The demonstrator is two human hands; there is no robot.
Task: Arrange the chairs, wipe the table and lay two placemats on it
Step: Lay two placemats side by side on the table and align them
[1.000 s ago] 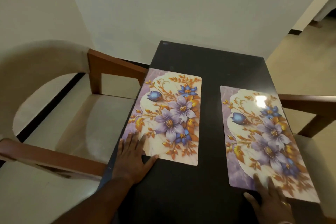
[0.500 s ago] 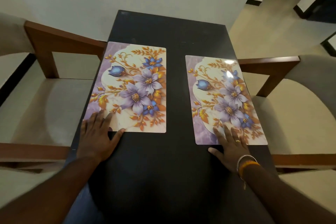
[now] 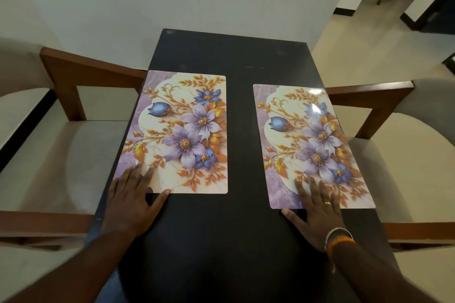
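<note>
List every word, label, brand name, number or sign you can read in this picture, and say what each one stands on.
None: no readable text shows anywhere.
Left placemat: flowers and leaves only, no writing.
Right placemat: the same floral print, partly washed out by glare, no writing.
Table, chairs and wall: no labels or signs visible.
Ring and bangles on the right hand: too small to show any marking.
</note>
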